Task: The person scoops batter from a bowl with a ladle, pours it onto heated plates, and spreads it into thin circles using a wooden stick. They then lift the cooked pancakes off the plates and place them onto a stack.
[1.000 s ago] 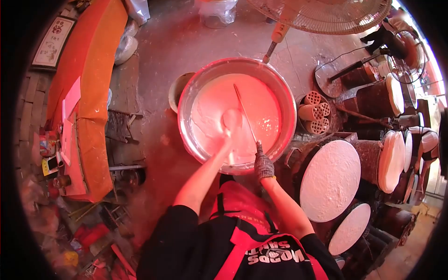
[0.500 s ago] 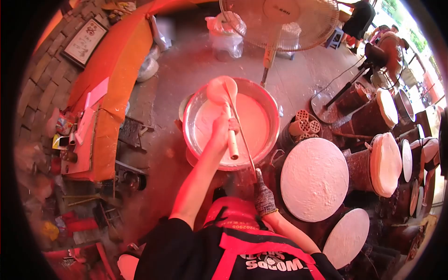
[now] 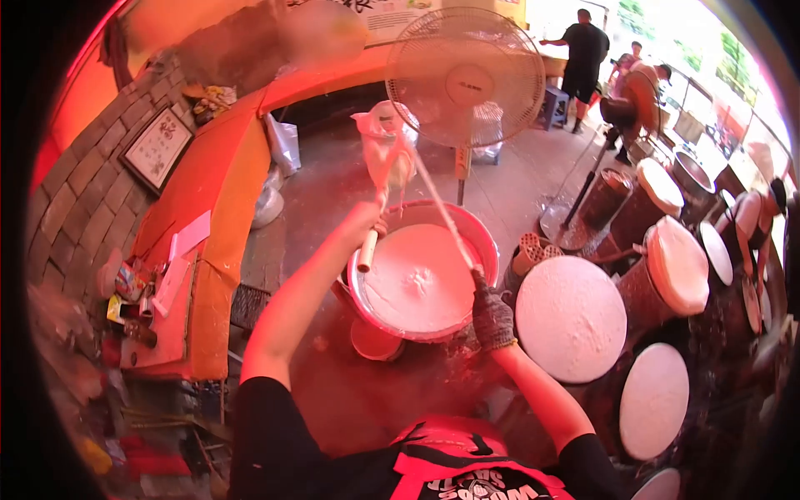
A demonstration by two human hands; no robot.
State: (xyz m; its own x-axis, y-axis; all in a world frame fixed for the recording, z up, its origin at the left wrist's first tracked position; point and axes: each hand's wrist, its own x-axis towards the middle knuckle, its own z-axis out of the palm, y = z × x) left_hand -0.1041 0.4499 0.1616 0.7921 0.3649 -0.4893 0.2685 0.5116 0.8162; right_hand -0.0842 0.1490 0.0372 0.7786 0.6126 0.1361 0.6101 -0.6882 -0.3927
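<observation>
A large metal basin (image 3: 421, 333) of pale, thick batter (image 3: 425, 271) stands in front of me. My bare left hand (image 3: 367, 218) is closed round the pale handle of a ladle (image 3: 397, 169), which is raised above the basin's back left rim, with batter dripping from it. In a grey knitted glove, my right hand (image 3: 492, 315) grips a long thin stick (image 3: 442, 204) at the basin's right side. The stick slants up to the left, and its far end meets the ladle's bowl.
A standing fan (image 3: 467, 83) is behind the basin. Drums with round white tops (image 3: 571, 319) line the right side, where a person (image 3: 754, 221) bends over. An orange-covered counter (image 3: 221, 167) runs along the left. More people (image 3: 583, 58) are at the back right.
The ladle has come up out of the batter and moved beyond the basin's back left rim. The stick has risen with it. My view has tilted up, showing more of the room.
</observation>
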